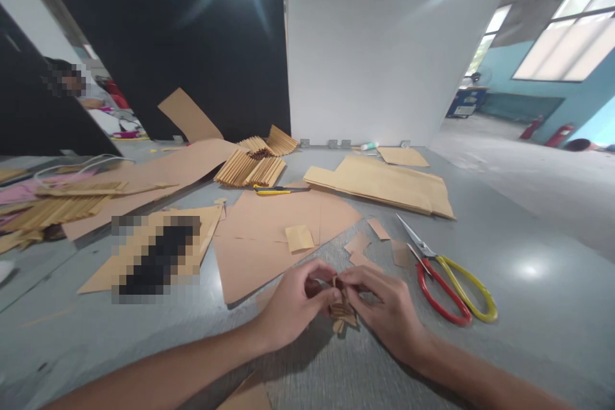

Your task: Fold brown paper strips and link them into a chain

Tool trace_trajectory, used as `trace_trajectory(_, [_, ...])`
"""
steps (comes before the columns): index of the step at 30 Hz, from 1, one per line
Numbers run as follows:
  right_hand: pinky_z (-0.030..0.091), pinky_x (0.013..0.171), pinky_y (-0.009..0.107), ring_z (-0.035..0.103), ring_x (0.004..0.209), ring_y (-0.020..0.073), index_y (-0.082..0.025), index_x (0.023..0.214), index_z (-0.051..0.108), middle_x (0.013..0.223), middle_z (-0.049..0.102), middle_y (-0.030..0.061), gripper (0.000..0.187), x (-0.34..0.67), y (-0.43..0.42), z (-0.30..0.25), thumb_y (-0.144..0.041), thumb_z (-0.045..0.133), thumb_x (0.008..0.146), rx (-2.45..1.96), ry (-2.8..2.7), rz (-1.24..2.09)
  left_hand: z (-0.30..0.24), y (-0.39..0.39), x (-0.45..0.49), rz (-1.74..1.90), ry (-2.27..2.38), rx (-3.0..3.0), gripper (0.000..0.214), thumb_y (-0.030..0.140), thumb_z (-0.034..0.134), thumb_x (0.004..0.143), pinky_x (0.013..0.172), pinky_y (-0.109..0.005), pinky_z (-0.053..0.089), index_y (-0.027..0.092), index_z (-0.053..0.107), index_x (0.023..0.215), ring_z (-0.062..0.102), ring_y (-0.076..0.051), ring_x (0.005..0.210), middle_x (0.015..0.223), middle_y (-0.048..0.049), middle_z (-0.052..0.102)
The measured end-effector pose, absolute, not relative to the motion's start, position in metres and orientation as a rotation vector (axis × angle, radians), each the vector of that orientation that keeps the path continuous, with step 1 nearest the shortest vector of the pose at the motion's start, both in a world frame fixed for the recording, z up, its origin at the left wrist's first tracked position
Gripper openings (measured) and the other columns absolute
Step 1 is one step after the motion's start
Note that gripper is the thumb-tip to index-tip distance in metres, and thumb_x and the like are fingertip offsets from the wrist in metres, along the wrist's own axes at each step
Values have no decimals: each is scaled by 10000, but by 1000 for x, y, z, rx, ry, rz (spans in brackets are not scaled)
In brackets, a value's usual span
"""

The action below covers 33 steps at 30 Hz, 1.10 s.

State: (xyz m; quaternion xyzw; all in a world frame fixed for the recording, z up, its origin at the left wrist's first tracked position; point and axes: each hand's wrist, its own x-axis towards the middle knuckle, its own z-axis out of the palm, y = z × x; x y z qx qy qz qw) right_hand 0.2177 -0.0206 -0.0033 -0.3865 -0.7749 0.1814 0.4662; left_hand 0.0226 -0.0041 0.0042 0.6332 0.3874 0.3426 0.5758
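Observation:
Near the front of the grey table, my left hand (302, 301) and my right hand (384, 301) meet over a small folded brown paper piece (344, 314). Fingertips of both hands pinch its upper end, and its pleated lower part hangs below them. My fingers hide much of the piece. Just beyond lie small brown paper scraps (358, 243) and a large brown paper sheet (259, 269) with a square paper piece (298, 238) on it. Right of my right hand rest scissors (432, 262) with one red and one yellow handle, blades slightly apart.
A yellow utility knife (273, 190) lies by pleated paper stacks (252, 166). Folded brown paper (384, 182) is at the back right. More paper strips (81, 205) lie left, near a blurred-out dark object (161, 256). Black (192, 57) and white (365, 64) panels stand behind; a person sits far left.

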Motion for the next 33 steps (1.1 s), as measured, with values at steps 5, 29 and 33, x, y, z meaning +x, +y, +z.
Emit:
trace_trajectory(5, [566, 710, 277, 707, 810, 184, -213, 846, 655, 921, 730, 56, 149, 217, -20, -7, -109, 577, 917, -955, -1875, 450, -3, 0, 22, 829, 869, 1471, 275, 372, 695, 884, 384, -167, 406, 148, 661, 1041, 628, -151, 599, 760, -37, 662])
trace_trajectory(29, [564, 761, 266, 673, 888, 167, -200, 953, 584, 993, 673, 77, 146, 220, -25, -12, -102, 488, 1002, -844, -2098, 345, 0, -5, 21, 862, 981, 1656, 180, 281, 706, 847, 540, -190, 398, 150, 710, 971, 554, -109, 621, 772, -19, 674])
trace_trajectory(33, [594, 758, 277, 683, 958, 198, -180, 1035, 599, 1016, 679, 100, 171, 223, -28, -14, -136, 434, 1047, -807, -2280, 257, 2, -8, 23, 813, 1027, 1704, 137, 228, 633, 867, 485, -189, 327, 161, 670, 980, 474, -98, 534, 596, 51, 548])
